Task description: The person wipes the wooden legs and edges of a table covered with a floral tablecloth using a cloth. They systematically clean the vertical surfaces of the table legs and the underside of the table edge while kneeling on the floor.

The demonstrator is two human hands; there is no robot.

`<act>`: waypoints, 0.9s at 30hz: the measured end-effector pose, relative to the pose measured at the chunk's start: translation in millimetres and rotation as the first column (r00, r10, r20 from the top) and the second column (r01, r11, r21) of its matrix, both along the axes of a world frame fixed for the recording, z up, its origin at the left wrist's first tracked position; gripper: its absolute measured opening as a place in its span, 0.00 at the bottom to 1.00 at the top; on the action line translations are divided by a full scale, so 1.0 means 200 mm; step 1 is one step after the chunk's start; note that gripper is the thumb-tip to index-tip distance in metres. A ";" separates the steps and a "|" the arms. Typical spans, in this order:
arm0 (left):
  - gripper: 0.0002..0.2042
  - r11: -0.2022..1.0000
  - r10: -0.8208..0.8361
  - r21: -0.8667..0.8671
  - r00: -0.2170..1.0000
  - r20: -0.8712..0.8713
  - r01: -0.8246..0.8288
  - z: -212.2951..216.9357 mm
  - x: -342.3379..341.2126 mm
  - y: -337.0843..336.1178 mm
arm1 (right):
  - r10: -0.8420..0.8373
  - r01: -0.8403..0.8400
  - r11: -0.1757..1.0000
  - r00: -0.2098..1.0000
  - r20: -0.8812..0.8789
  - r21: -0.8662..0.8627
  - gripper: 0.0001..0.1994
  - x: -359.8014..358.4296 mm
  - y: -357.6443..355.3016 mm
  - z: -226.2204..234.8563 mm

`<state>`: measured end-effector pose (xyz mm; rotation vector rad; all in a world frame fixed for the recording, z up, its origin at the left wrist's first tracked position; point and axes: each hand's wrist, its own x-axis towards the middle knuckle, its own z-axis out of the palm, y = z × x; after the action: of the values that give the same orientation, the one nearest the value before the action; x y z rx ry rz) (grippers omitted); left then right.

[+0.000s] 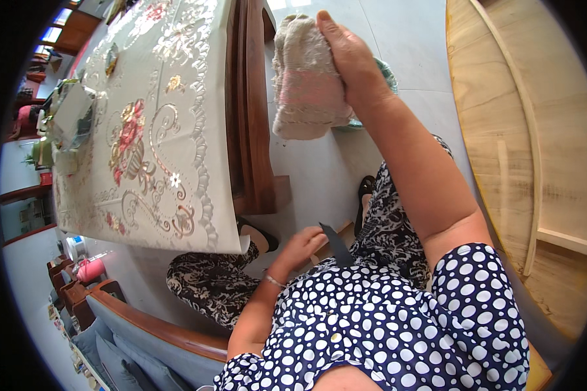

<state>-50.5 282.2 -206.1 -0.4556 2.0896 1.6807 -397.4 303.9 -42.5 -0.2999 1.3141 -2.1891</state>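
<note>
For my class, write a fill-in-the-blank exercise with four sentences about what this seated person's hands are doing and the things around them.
1. The right hand holds up a folded ____.
2. The left hand touches a dark flat ____ on the lap.
3. The tablecloth is decorated with ____.
4. The blouse is dark blue with white ____.

Missing words: towel; strip; flowers; dots

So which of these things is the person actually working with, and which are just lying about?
In hand:
- right hand gripping a beige-and-pink cloth
- left hand touching a dark strap

Lying about:
- flowered tablecloth
- round wooden board
- sofa
</note>
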 end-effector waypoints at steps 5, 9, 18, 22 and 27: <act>0.09 0.937 0.159 -0.222 0.897 -0.413 -0.268 0.55 0.06 -0.07 | 0.049 -0.049 0.996 0.999 0.004 0.071 0.36 0.06 -0.05 -0.11; 0.09 0.777 -0.060 -0.473 0.699 -0.713 -0.416 0.93 0.07 -0.03 | 0.044 -0.021 0.970 0.995 -0.090 0.244 0.41 0.04 -0.06 -0.30; 0.26 0.238 -0.202 -0.712 0.684 -0.701 -0.660 1.10 0.03 -0.41 | -0.147 0.026 0.931 0.939 0.310 0.364 0.45 0.36 0.07 -0.91; 0.39 0.059 -0.335 -0.903 0.843 -0.420 -0.426 0.94 -0.02 -0.27 | -0.166 -0.046 0.907 0.875 0.455 0.419 0.48 0.63 0.15 -1.14; 0.29 -0.121 -0.281 -0.864 0.852 -0.443 -0.489 0.78 0.09 -0.33 | -0.164 -0.037 0.957 0.749 0.642 0.288 0.51 0.67 0.19 -0.99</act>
<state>-32.2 216.6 -49.9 -0.6105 3.5419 -0.4844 -264.3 342.5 -241.0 0.6058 1.1880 -1.8401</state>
